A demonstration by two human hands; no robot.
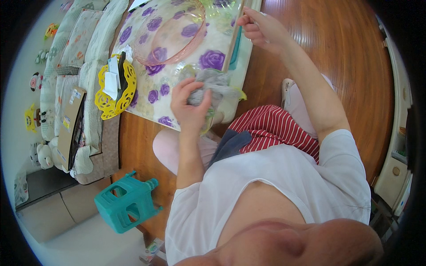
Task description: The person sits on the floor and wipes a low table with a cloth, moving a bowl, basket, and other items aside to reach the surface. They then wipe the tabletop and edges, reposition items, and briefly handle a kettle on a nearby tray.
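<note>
My left hand (190,104) is over the table's near corner, with fingers and thumb around a crumpled bundle of grey, see-through plastic (213,84). Yellow-green edges show on the bundle, which is slightly blurred. My right hand (263,31) is raised beyond the table's right edge, its fingers curled. Bits of something white (255,24) show between those fingers; most of it is hidden, so its kind is unclear. A pink, see-through basin (196,43) with a ribbed rim stands on the tablecloth (143,109) printed with purple roses, beyond my left hand.
A yellow openwork plastic basket (129,88) holding papers and a dark object sits at the table's left edge. A teal plastic stool (114,212) is on the wooden floor (332,43). Left is a sofa (95,71) with cushions, a flat cardboard box (69,126) and plush toys.
</note>
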